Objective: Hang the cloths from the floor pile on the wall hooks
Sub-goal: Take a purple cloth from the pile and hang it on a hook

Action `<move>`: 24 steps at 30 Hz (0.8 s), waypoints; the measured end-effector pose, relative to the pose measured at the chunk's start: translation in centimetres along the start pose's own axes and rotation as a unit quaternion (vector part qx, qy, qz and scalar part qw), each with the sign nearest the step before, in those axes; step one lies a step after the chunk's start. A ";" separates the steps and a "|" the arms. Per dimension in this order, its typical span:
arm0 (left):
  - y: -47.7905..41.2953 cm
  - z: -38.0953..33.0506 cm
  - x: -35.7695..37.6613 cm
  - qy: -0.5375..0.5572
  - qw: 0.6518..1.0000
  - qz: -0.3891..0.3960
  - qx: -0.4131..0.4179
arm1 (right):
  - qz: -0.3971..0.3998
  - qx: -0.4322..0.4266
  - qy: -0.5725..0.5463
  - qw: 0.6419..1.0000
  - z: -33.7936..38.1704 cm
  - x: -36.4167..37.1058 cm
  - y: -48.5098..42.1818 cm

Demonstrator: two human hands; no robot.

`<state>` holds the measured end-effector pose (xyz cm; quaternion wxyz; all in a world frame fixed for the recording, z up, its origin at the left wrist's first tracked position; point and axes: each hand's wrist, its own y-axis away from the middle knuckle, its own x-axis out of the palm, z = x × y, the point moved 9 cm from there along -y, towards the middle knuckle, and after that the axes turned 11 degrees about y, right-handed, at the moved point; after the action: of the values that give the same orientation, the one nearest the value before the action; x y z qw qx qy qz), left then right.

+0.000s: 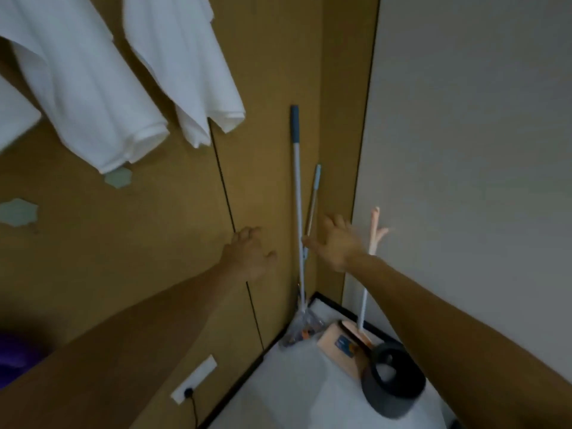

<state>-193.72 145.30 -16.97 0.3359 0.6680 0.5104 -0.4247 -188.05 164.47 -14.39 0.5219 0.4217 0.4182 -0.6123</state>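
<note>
- Both bare forearms reach from below toward the brown wall [123, 243].
- Left hand [247, 255] lies before the wall's dark seam [223, 181], fingers loosely curled, holding nothing.
- Right hand [335, 243], fingers relaxed and thumb out, empty, sits just in front of two mop handles [297, 187] leaning in the wall corner.
- White cloths [86, 88] hang at the wall's upper left; their hooks are hidden.

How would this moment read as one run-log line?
left hand open, empty | right hand open, empty | white cloths hanging on wooden wall | long-handled cleaning tools leaning in corner
</note>
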 end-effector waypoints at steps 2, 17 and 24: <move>2.4 -1.0 3.5 -0.003 0.999 0.041 0.005 | 0.013 0.040 0.006 0.999 -3.3 1.5 3.5; 24.9 -15.1 17.7 0.013 0.945 0.200 0.259 | 0.009 0.310 0.027 0.950 -13.9 6.0 37.6; 40.5 -13.9 27.4 -0.003 0.896 0.325 0.302 | 0.113 0.418 0.027 0.901 -11.4 13.8 55.9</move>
<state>-148.14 158.17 -35.49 0.2393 0.8645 0.1112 -0.4278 -133.08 165.45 -34.95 0.3523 0.6614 0.0875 -0.6563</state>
